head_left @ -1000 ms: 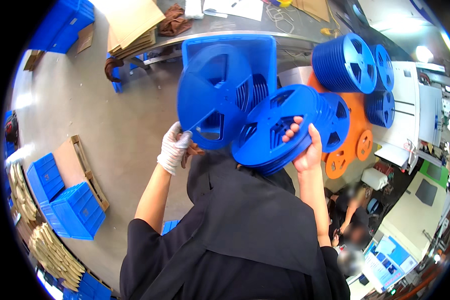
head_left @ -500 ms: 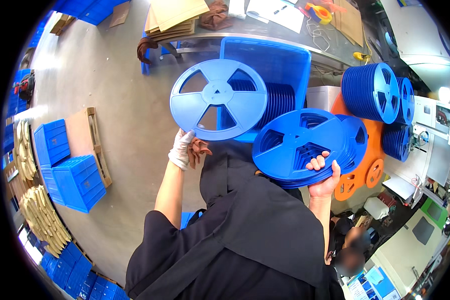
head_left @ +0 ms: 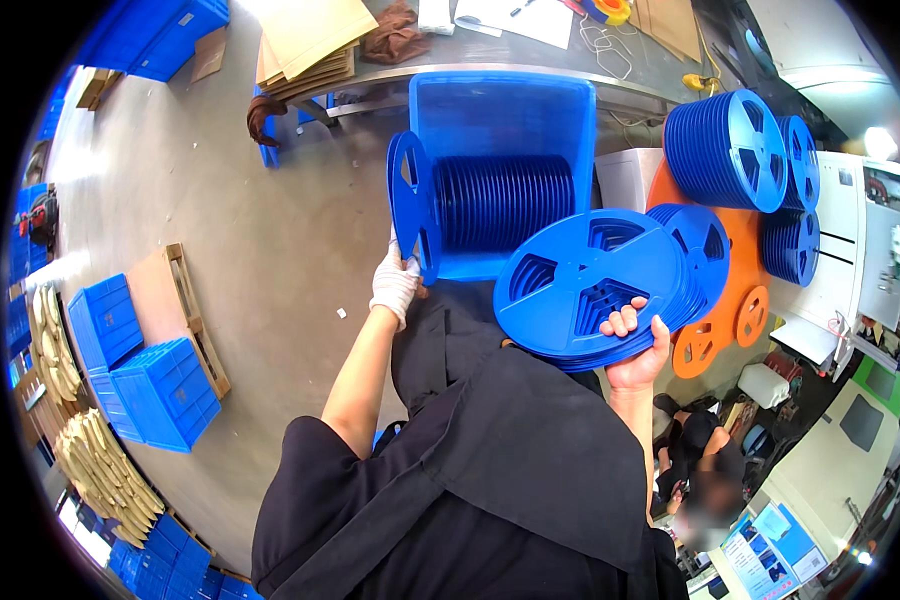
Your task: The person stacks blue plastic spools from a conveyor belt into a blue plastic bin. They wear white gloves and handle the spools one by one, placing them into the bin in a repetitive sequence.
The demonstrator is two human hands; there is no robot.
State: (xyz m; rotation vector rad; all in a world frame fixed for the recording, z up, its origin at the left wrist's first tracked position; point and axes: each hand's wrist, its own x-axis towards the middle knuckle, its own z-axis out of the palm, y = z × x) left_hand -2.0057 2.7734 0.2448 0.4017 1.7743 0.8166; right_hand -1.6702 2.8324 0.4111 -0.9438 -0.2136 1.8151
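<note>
Workshop floor: smooth grey concrete (head_left: 290, 220), running beneath a metal-topped workbench (head_left: 450, 50) that the upper edge cuts off.
Tote: a blue plastic tote (head_left: 500, 100) beside the bench, its near wall and bottom mostly hidden; a row of blue reels (head_left: 505, 205) stands on edge inside.
Single reel: one blue reel (head_left: 416, 208), seen nearly edge-on at the row's left end, so its broad face is hard to read; whether it touches the row I cannot tell.
Left hand: the white-gloved left hand (head_left: 398, 285) sits at that reel's lower rim, fingers closed on the edge, the reel rising above them; some fingertips are hidden.
Right hand: the bare right hand (head_left: 638, 350) clasps the near rim of a tilted reel stack (head_left: 592, 275), fingertips bent into a window of the top reel, thumb outside the rim; the stack lies mainly left of the fingers, its underside unseen.
Far right: more upright reels (head_left: 725, 150) on an orange surface (head_left: 748, 240), partly covered.
Co-worker: a blurred person (head_left: 705, 445), lower right.
</note>
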